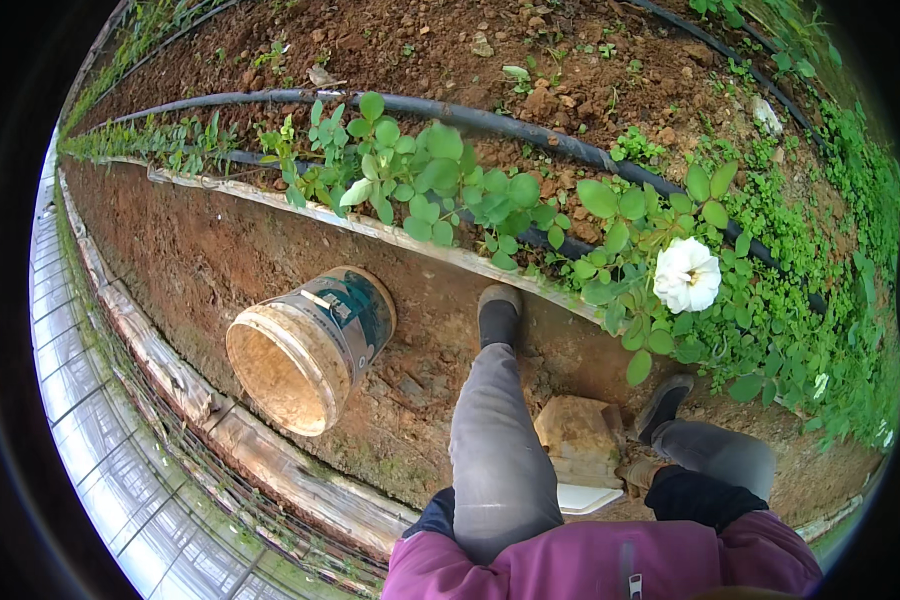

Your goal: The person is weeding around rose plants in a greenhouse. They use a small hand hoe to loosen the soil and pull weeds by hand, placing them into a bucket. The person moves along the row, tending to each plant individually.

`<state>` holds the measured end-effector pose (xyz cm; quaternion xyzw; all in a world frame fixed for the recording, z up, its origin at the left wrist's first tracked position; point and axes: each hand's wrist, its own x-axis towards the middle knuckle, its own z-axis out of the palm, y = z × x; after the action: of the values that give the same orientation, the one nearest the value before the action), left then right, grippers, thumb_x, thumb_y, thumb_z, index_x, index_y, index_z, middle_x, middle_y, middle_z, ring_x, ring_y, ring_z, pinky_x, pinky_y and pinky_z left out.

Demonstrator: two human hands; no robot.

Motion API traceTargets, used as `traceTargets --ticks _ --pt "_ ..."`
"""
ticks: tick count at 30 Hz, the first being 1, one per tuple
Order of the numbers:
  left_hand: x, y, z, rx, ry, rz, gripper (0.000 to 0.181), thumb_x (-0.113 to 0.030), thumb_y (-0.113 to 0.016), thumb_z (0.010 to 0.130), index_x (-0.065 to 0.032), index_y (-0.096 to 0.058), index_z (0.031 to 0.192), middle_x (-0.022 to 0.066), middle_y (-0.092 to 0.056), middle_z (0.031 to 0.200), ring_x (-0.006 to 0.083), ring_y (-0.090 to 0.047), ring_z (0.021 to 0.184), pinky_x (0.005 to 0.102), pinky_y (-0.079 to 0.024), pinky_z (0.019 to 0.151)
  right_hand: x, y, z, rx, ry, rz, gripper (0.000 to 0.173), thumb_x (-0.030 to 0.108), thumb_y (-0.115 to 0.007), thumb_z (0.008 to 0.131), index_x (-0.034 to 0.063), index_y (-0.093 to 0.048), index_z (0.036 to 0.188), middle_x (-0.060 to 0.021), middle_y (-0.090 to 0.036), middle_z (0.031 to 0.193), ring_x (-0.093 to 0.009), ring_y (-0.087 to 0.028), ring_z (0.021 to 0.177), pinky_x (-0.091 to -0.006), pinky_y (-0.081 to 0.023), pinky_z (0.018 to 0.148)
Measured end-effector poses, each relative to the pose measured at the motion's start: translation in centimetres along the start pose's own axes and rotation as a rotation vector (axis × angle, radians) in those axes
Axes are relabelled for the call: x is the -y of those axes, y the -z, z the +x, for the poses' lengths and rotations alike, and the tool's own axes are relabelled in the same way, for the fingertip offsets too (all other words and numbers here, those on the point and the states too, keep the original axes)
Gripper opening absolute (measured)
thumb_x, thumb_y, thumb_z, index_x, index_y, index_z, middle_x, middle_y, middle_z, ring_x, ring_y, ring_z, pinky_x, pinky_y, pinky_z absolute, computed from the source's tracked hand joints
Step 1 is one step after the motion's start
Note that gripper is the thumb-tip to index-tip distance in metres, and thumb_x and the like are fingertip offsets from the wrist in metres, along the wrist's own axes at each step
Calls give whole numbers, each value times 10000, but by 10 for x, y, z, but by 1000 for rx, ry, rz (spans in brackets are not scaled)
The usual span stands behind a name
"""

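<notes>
My right hand (638,474), apparently in a soiled brown glove, shows in part beyond its dark cuff. It is beside a brown, soil-stained block (579,431) between my legs; whether it grips the block cannot be told. A white flat-edged piece (586,498) lies against the block's near side. My left hand is out of view; only its dark cuff shows beside my left thigh. A plastic bucket (311,349) lies tipped on its side on the soil path, its dirt-coated mouth towards the lower left. A white rose (687,274) blooms on a leafy plant at the right.
Black irrigation pipes (457,114) run along the planted soil bed. A pale edging strip (390,232) borders the bed beside my left boot (499,315). My right boot (664,406) is near the foliage. Another edging (300,457) lines the path's lower left side.
</notes>
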<state>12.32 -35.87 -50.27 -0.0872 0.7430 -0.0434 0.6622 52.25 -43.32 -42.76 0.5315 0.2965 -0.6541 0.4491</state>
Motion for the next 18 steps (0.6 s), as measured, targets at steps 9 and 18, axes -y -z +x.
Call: traceTargets --ticks 9,18 --pt "9 -18 50 58 -83 4 633 -586 -549 868 -119 -582 1296 131 -634 1211 337 -593 1083 507 -472 908 10 62 22 448 60 190 344 315 -558 960 5 -701 919 -108 -697 845 -252 -606 777 -405 -471 753" --pt "-7 -36 96 153 -179 99 588 -552 -552 879 -119 -605 1273 135 -660 1172 341 -618 1044 503 -485 888 18 118 48 272 202 -109 303 307 -572 924 28 -679 975 -101 -692 847 -262 -624 778 -395 -484 715"
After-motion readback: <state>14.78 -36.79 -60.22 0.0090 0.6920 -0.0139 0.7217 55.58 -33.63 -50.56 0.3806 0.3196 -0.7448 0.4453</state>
